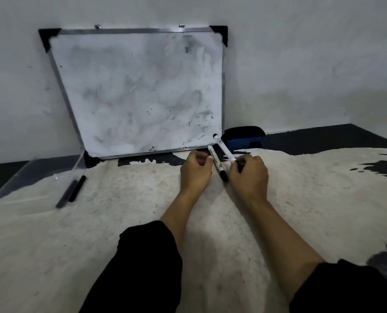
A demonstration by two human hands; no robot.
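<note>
A smudged whiteboard (pixel 140 91) with a metal frame leans against the wall. In front of its lower right corner are two white markers. My left hand (pixel 196 171) has curled fingers, and its fingertips pinch the upper part of the nearer marker (pixel 217 162), whose black cap points toward me. My right hand (pixel 250 175) pinches the near end of the farther marker (pixel 224 147), whose black tip points at the board's corner. The two markers lie almost parallel, close together between my hands.
A blue and black board eraser (pixel 244 137) sits on the floor right of the board. At the left a clear plastic box (pixel 30 177) holds two dark markers (pixel 71 192). A pale rug with black patches (pixel 120 222) covers the floor under my arms.
</note>
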